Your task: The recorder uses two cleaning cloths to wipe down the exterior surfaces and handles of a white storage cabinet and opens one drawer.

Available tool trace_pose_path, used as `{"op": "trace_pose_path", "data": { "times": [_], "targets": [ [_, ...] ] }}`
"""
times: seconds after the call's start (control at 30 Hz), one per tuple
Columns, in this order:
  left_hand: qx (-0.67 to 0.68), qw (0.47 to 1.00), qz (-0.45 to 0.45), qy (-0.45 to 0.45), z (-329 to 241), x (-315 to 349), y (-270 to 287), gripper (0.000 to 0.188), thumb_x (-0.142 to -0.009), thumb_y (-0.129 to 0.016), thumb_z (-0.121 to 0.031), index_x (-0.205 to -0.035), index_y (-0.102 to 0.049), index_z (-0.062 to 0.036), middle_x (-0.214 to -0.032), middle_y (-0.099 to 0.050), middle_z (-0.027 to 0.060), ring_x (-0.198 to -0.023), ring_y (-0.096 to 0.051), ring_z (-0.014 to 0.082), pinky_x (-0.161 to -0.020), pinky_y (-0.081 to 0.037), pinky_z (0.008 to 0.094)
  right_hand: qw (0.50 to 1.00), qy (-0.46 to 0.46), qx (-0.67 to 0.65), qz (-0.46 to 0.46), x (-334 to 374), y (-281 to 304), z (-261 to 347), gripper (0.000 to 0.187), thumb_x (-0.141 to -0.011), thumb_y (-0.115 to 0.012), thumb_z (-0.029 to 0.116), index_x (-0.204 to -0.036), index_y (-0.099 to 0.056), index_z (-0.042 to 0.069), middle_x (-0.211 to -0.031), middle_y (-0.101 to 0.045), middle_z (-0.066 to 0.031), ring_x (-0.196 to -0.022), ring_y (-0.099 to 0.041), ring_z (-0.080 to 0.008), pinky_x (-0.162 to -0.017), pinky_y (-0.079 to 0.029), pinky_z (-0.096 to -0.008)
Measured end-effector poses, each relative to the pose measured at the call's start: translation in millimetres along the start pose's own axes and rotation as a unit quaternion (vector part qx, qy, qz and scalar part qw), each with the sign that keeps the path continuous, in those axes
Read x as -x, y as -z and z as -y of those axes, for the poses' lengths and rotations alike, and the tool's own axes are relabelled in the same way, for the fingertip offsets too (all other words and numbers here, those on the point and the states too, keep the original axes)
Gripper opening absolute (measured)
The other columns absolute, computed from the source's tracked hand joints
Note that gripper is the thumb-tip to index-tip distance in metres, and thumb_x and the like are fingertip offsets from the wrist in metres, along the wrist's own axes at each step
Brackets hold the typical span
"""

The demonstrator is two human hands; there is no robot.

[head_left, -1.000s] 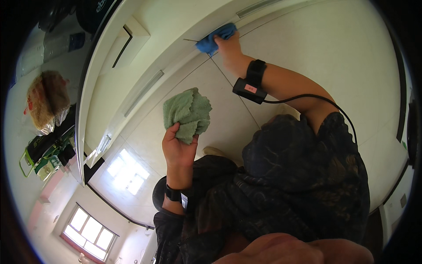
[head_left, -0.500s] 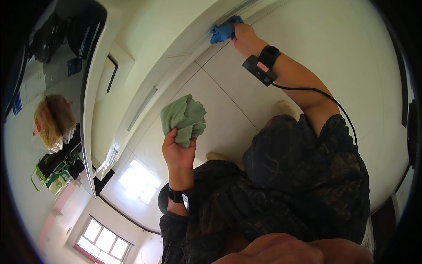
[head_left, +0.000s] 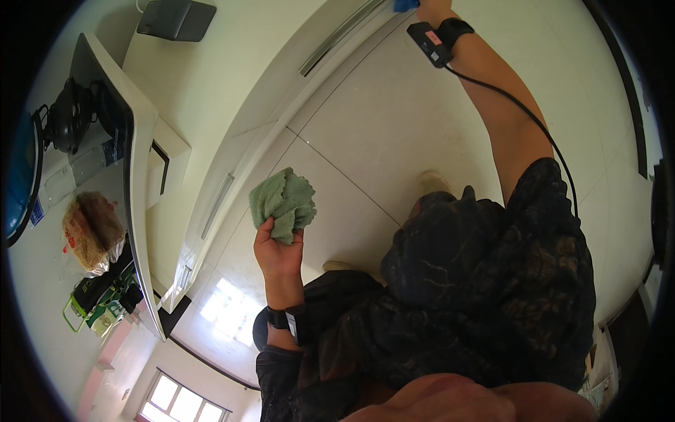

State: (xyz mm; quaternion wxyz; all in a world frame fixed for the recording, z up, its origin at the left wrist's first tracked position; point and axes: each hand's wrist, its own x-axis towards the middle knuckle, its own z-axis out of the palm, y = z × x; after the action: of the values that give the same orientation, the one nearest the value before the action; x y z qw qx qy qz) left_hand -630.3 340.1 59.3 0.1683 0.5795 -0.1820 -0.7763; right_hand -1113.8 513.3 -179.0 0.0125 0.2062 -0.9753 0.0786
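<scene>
A folded green cloth [head_left: 283, 202] with a scalloped edge is pinched in my left hand [head_left: 279, 254], held up above the tiled floor. My right arm stretches far out to the top of the view, and the picture's upper edge cuts off part of my right hand [head_left: 434, 10]. A small piece of blue cloth [head_left: 405, 5] shows at its fingers, close to the lower edge of the white cabinet front [head_left: 271, 91]. Black bands circle both wrists; a small black box [head_left: 430, 45] with a cable sits at the right one.
Along the left runs a counter holding a bagged brown item [head_left: 93, 228], a black pot [head_left: 70, 116] and a green-and-black bag [head_left: 95, 299]. A dark grey box-like object [head_left: 176, 20] lies at the upper left. The cabinet has long metal handles [head_left: 344, 39]. Pale floor tiles [head_left: 337, 141] spread below me.
My right hand has moved farther up and right along the cabinet base with the blue cloth, partly leaving the view. The green cloth stays in my left hand; the view has shifted.
</scene>
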Motion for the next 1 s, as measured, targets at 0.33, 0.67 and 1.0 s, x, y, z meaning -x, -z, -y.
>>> {"op": "trace_pose_path", "data": {
  "times": [0.33, 0.67, 1.0],
  "targets": [
    [0.002, 1.0, -0.019, 0.014, 1.6, -4.9, 3.1, 0.048, -0.088, -0.04, -0.01, -0.135, -0.035, -0.0039, -0.136, -0.042, 0.014, -0.126, -0.041, 0.0315, -0.106, -0.034, 0.0491, 0.732, -0.272, -0.595, -0.191, -5.3, 24.9, 11.5, 0.026, -0.089, -0.049, 0.005, -0.115, -0.05, 0.001, -0.097, -0.059, -0.0113, -0.084, -0.056, -0.0224, -0.073, -0.046, -0.0347],
    [-0.018, 1.0, -0.005, 0.025, 3.6, -6.4, -5.6, 0.048, -0.087, -0.044, -0.012, -0.134, -0.038, -0.0058, -0.135, -0.044, 0.0107, -0.124, -0.042, 0.0288, -0.105, -0.031, 0.0467, 0.667, -0.253, -0.693, -0.103, 112.0, -43.2, 144.6, 0.022, -0.078, -0.064, 0.001, -0.099, -0.059, 0.006, -0.087, -0.062, -0.0066, -0.079, -0.061, -0.0222, -0.065, -0.051, -0.0363],
    [0.032, 0.999, -0.003, -0.003, -3.9, 2.9, 16.2, 0.046, -0.088, -0.043, -0.011, -0.131, -0.037, -0.0003, -0.132, -0.045, 0.0157, -0.122, -0.045, 0.0323, -0.104, -0.035, 0.0492, 0.539, -0.254, -0.729, 0.337, 203.4, 25.6, 289.4, 0.046, -0.078, -0.066, 0.008, -0.12, -0.048, -0.001, -0.113, -0.057, -0.0164, -0.1, -0.058, -0.0267, -0.08, -0.052, -0.0368]
  ]
}}
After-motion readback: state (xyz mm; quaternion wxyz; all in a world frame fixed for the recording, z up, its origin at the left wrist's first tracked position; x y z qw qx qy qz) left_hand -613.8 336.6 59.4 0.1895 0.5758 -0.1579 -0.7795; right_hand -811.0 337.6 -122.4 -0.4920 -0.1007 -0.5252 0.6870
